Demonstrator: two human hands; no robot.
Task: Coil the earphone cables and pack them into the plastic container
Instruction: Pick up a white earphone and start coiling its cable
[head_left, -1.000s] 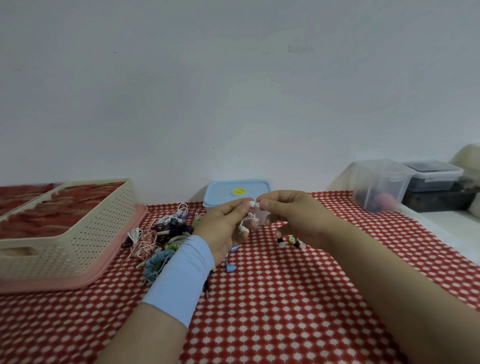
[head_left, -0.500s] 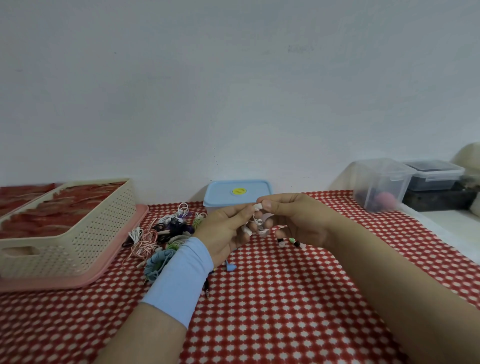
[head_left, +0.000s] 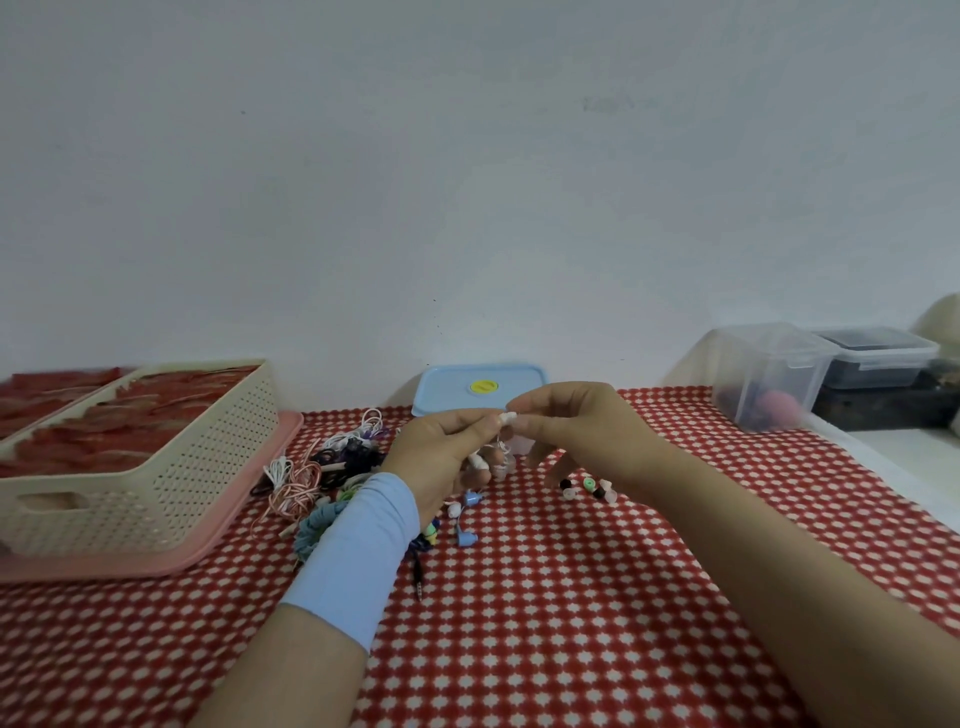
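Pinching white earphone cable (head_left: 506, 417) in left grip (head_left: 441, 452) and right grip (head_left: 576, 441), likely holding coil tight; container (head_left: 483, 387) just behind.

One head-worn wide-angle view (the only one), close over the table (head_left: 571, 623), forward and down toward the wall (head_left: 467, 182)

looks like a home work table: checkered cloth (head_left: 571, 597), plastic basket (head_left: 171, 467), lidded tubs (head_left: 769, 374), plain white wall (head_left: 467, 182).

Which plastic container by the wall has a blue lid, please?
The blue-lidded container in the middle, with a yellow spot; the clear bin and dark-filled box at right do not.
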